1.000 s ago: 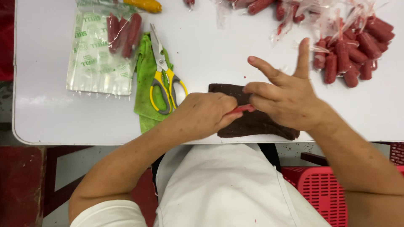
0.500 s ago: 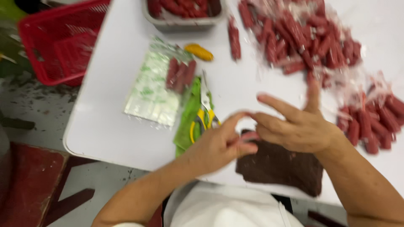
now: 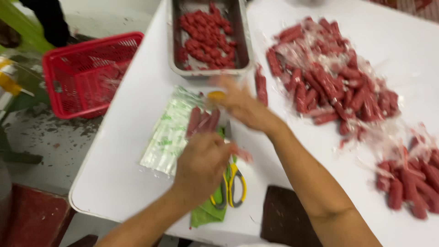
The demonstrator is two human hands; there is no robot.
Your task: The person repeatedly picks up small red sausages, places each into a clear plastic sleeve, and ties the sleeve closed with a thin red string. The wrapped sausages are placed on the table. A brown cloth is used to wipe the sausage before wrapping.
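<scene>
My left hand (image 3: 201,165) is closed around a red sausage (image 3: 243,155), whose blurred tip sticks out to the right. It hovers over yellow-handled scissors (image 3: 232,186) lying on a green cloth (image 3: 206,215). My right hand (image 3: 244,107) is stretched forward and blurred, its fingertips at a small orange object (image 3: 216,96) beside a stack of clear plastic bags (image 3: 167,135). A few red sausages (image 3: 202,121) lie on those bags. Whether the right fingers grip anything is unclear.
A metal tray (image 3: 173,43) of red sausages stands at the far edge of the white table (image 3: 119,174). Piles of wrapped sausages (image 3: 329,80) spread to the right. A dark brown mat (image 3: 286,219) lies near me. A red basket (image 3: 82,73) sits on the floor at the left.
My hands have come apart. The right hand has reached forward from the dark mat to the orange object. The left hand keeps the sausage. The view has swung further along the table.
</scene>
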